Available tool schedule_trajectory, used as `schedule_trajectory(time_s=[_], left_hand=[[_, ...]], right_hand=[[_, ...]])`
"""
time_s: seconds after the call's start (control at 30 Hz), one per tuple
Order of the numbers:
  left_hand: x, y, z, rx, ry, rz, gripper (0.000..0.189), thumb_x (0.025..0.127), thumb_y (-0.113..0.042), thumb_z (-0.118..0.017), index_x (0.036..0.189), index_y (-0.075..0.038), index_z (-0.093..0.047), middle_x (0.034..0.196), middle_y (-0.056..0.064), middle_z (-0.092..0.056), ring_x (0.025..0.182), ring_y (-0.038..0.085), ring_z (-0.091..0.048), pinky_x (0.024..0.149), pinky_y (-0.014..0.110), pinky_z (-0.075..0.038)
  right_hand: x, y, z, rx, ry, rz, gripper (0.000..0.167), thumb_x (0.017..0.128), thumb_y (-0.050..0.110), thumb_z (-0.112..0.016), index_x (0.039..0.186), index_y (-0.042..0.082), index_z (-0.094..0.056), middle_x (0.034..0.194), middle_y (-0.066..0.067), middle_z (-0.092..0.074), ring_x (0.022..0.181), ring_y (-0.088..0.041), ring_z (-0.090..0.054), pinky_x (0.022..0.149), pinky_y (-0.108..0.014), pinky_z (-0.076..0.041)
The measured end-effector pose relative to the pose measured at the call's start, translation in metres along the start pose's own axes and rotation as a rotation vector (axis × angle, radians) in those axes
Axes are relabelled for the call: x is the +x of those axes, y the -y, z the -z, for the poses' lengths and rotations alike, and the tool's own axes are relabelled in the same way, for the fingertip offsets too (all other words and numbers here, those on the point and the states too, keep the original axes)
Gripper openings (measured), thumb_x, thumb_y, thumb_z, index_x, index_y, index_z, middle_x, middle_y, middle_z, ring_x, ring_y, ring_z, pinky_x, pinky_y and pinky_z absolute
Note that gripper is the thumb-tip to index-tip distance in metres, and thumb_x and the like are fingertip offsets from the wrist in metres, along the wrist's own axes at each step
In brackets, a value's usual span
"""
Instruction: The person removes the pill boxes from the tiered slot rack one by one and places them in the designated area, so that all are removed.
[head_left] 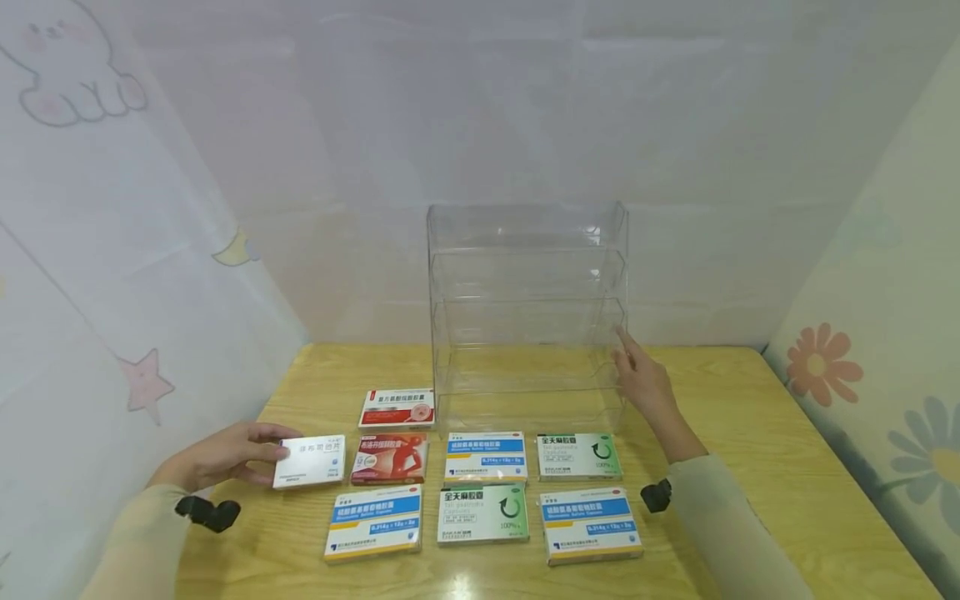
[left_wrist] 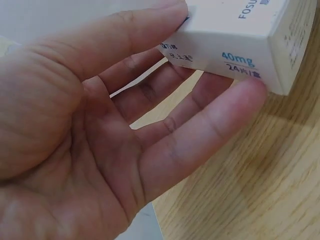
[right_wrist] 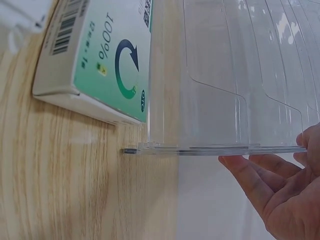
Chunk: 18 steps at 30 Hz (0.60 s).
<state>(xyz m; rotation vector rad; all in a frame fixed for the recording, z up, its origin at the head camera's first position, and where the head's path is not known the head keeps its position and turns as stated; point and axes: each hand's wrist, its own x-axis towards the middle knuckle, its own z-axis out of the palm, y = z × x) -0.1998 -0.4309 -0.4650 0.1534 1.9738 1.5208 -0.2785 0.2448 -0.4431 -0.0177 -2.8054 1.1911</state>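
In the head view, my left hand [head_left: 228,457] holds a white medicine box [head_left: 309,461] at its left end, at the left of the box rows. The left wrist view shows the thumb on top of this white box [left_wrist: 227,45] and fingers beneath and along its side. My right hand [head_left: 647,385] touches the right side of a clear tiered rack [head_left: 528,321], its index finger extended upward. Seen from the right wrist, fingertips of the right hand [right_wrist: 285,187] rest against the outside of the rack's side panel [right_wrist: 215,150].
Beside the white box lies a red medicine box [head_left: 389,458], with a red-and-white box [head_left: 397,409] behind it. Blue-and-white boxes [head_left: 486,457] and green-and-white boxes [head_left: 578,457] lie in rows before the rack. The wooden table [head_left: 750,467] meets cloth walls.
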Motion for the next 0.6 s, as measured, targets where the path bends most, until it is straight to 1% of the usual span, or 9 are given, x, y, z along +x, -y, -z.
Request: schedule_trajectory(time_s=[0.07, 0.17, 0.23, 0.3, 0.43, 0.5, 0.6], left_hand=[[0.001, 0.002, 0.0, -0.002, -0.014, 0.012, 0.052, 0.105, -0.013, -0.056, 0.148, 0.011, -0.038, 0.124, 0.01, -0.066, 0.109, 0.03, -0.067, 0.091, 0.051, -0.058], [0.003, 0.005, -0.001, -0.001, -0.047, 0.034, 0.055, 0.104, -0.015, -0.058, 0.148, 0.011, -0.037, 0.123, 0.009, -0.066, 0.108, 0.03, -0.067, 0.091, 0.051, -0.058], [0.005, 0.007, -0.002, 0.004, -0.065, 0.045, 0.057, 0.104, -0.016, -0.059, 0.149, 0.011, -0.036, 0.122, 0.009, -0.066, 0.107, 0.029, -0.068, 0.09, 0.051, -0.058], [0.007, 0.008, -0.003, 0.015, -0.074, 0.05, 0.059, 0.103, -0.017, -0.06, 0.148, 0.012, -0.036, 0.122, 0.009, -0.066, 0.108, 0.029, -0.067, 0.09, 0.05, -0.059], [0.009, 0.009, -0.005, 0.053, -0.087, 0.049, 0.059, 0.102, -0.016, -0.061, 0.147, 0.014, -0.037, 0.12, 0.012, -0.067, 0.107, 0.03, -0.068, 0.088, 0.048, -0.059], [0.01, 0.007, -0.007, 0.081, -0.099, 0.048, 0.061, 0.102, -0.017, -0.062, 0.147, 0.014, -0.036, 0.122, 0.015, -0.066, 0.107, 0.031, -0.068, 0.088, 0.048, -0.06], [0.009, 0.001, -0.013, 0.131, -0.144, 0.054, 0.065, 0.101, -0.022, -0.063, 0.149, 0.012, -0.035, 0.134, 0.024, -0.058, 0.109, 0.03, -0.066, 0.089, 0.049, -0.059]], right_hand=[[-0.001, 0.001, 0.001, -0.003, -0.002, -0.005, 0.058, 0.109, 0.05, -0.031, 0.163, 0.031, -0.019, 0.14, -0.026, -0.057, 0.097, -0.035, -0.073, 0.079, -0.048, -0.055], [0.0, 0.002, 0.001, -0.006, -0.005, -0.012, 0.057, 0.109, 0.046, -0.032, 0.163, 0.031, -0.02, 0.137, -0.025, -0.059, 0.096, -0.034, -0.073, 0.077, -0.047, -0.054], [0.0, 0.001, 0.002, -0.005, -0.007, -0.012, 0.057, 0.109, 0.047, -0.032, 0.163, 0.031, -0.02, 0.137, -0.025, -0.059, 0.095, -0.033, -0.072, 0.078, -0.048, -0.054], [0.001, 0.0, 0.002, 0.003, -0.011, -0.012, 0.057, 0.109, 0.048, -0.032, 0.162, 0.033, -0.02, 0.137, -0.025, -0.059, 0.095, -0.034, -0.072, 0.081, -0.051, -0.053], [-0.001, -0.004, 0.003, 0.062, 0.0, -0.007, 0.058, 0.108, 0.052, -0.033, 0.162, 0.036, -0.021, 0.145, -0.026, -0.053, 0.101, -0.037, -0.071, 0.091, -0.059, -0.053], [-0.003, -0.007, 0.004, 0.104, 0.013, 0.0, 0.059, 0.107, 0.055, -0.035, 0.162, 0.035, -0.023, 0.149, -0.026, -0.048, 0.104, -0.04, -0.07, 0.093, -0.061, -0.052], [-0.005, -0.01, 0.007, 0.14, 0.051, 0.021, 0.064, 0.106, 0.059, -0.035, 0.162, 0.03, -0.025, 0.152, -0.026, -0.044, 0.111, -0.043, -0.067, 0.092, -0.061, -0.054]])
